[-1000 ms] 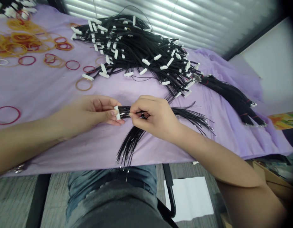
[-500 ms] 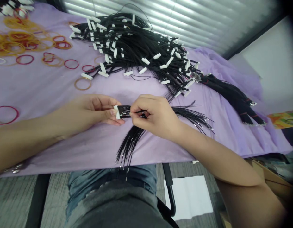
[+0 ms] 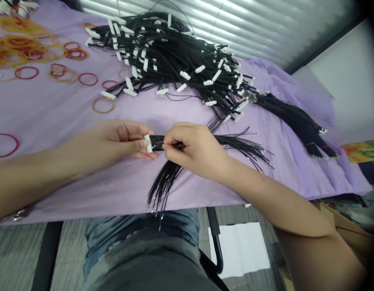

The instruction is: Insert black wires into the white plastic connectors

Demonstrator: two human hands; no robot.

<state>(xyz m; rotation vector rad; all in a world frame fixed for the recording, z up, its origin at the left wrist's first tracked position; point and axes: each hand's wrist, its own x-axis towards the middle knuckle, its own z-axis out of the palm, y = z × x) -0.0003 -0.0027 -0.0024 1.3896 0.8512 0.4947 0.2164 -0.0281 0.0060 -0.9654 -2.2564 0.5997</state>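
My left hand (image 3: pixel 120 141) pinches a small white plastic wire connector (image 3: pixel 148 143) between thumb and fingers. A bunch of thin black wires (image 3: pixel 158 142) runs out of the connector into my right hand (image 3: pixel 193 149), whose thumb and fingers grip the wires close to it. Beyond that grip the wires split into two loose sprays: one fans out to the right (image 3: pixel 244 147), and the other droops toward me (image 3: pixel 162 184). Their ends have bare metal tips. Part of the bunch is hidden inside my right hand.
A large heap of black wires with white connectors (image 3: pixel 162 56) lies ahead on the lilac cloth (image 3: pixel 84 109). A tied black wire bundle (image 3: pixel 293 121) lies to the right. Red and tan rubber bands (image 3: pixel 23 52) are scattered at the left. My jeans-clad lap (image 3: pixel 141 230) is below the table edge.
My right hand has shifted slightly left, closer to the connector. My left hand has barely moved. The background has moved slightly up and left in the view.
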